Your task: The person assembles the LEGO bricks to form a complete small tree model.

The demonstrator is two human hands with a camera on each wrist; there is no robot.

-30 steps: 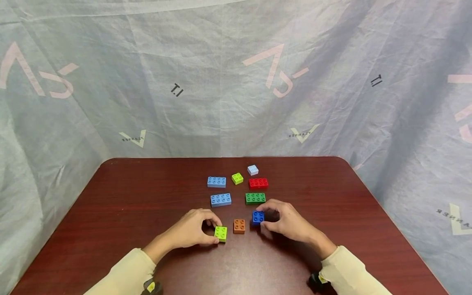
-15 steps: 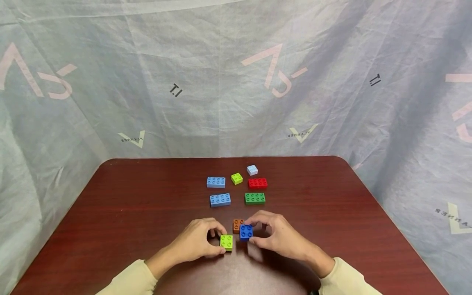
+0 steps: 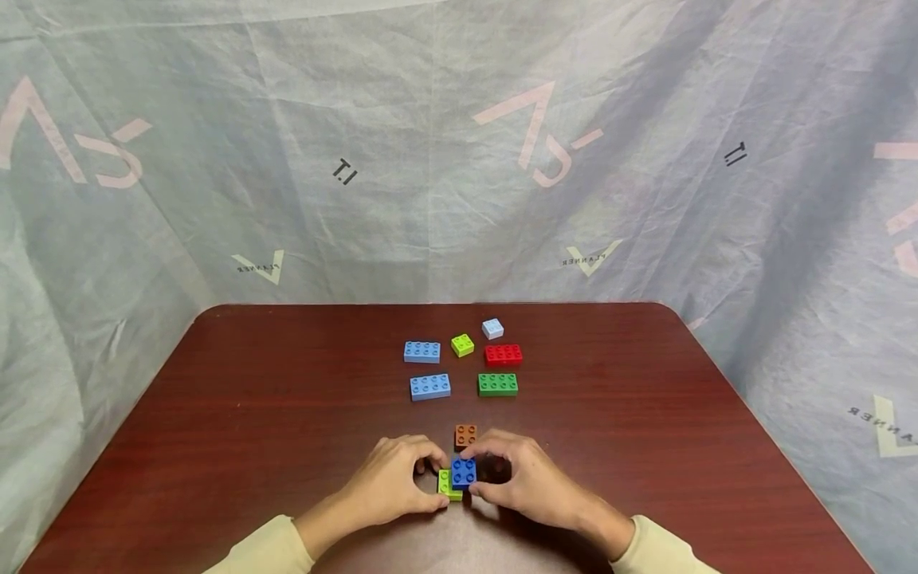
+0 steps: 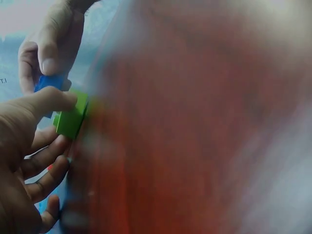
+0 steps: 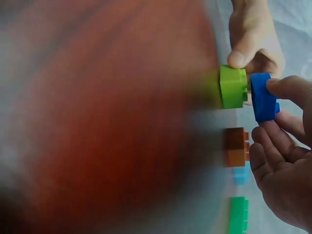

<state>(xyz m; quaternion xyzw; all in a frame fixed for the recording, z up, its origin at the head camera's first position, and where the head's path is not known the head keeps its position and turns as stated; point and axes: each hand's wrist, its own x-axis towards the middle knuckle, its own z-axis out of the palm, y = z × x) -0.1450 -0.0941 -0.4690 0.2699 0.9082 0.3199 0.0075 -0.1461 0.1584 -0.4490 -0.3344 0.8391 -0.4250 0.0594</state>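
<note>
Near the front of the table, my left hand [image 3: 398, 481] pinches a lime-green building block [image 3: 445, 485] between thumb and fingers. My right hand [image 3: 527, 482] pinches a dark blue building block [image 3: 463, 473] by its sides. Seen from the head, the blue block overlaps the right part of the lime one. In the right wrist view a narrow gap separates the blue block [image 5: 263, 97] from the studs of the lime block [image 5: 233, 87]. Just beyond both hands sits an orange-brown block [image 3: 465, 435] with its studs up.
Farther back on the dark red table [image 3: 287, 399] lie two light blue blocks [image 3: 430, 387], a green block [image 3: 498, 384], a red block [image 3: 504, 355], a small lime block [image 3: 462, 344] and a pale blue block [image 3: 492, 328]. A grey cloth [image 3: 430, 159] hangs behind the table.
The right hand has carried the blue block left and nearer, past the orange-brown block to over the lime one. The left hand has shifted the lime block right and nearer.
</note>
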